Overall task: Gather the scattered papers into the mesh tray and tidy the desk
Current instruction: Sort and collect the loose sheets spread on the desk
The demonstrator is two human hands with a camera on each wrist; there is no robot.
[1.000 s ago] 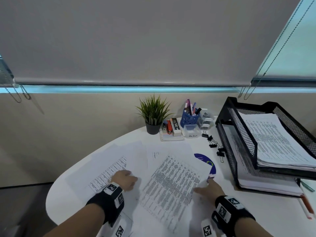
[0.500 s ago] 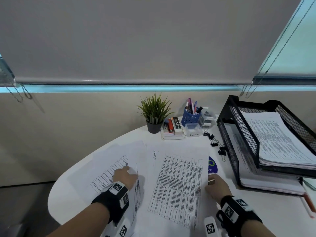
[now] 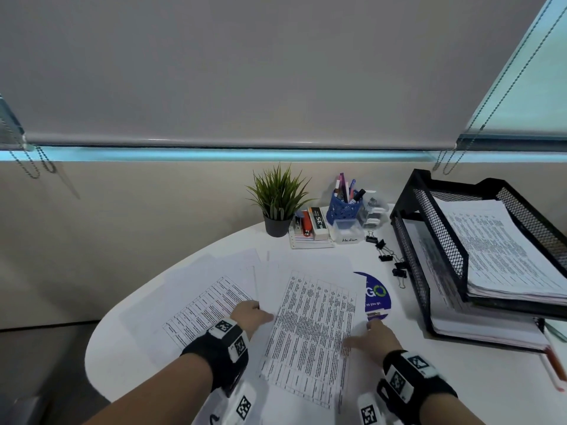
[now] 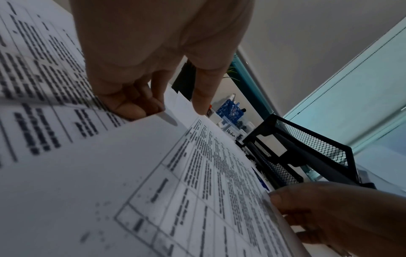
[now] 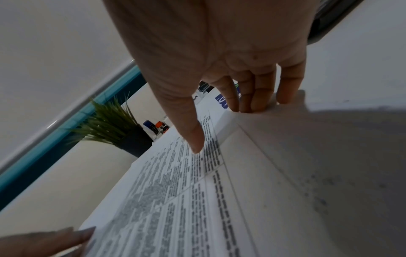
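Lying at lower centre, the papers [image 3: 310,326] are flanked by the hands. The left hand [image 3: 250,314] is set on them, fingers [image 4: 131,106] curled, grip unclear; the right hand [image 3: 372,335] is laid straight-fingered against their right edge.

**Table layout as found**

One printed sheet [image 3: 313,332] lies on the table [image 3: 460,378] between the left hand [image 3: 250,315] and the right hand [image 3: 376,337]; each touches an edge of it. A second sheet [image 3: 202,305] lies under and left of the left hand. A round card [image 3: 376,297] lies just beyond the right hand, partly under the printed sheet. Binder clips [image 3: 386,256] lie farther beyond. The mesh tray [image 3: 441,240] stands right of the right hand, with papers [image 3: 503,250] in both tiers. Potted plant [image 3: 277,204] and pen cup [image 3: 342,208] stand far beyond both hands.
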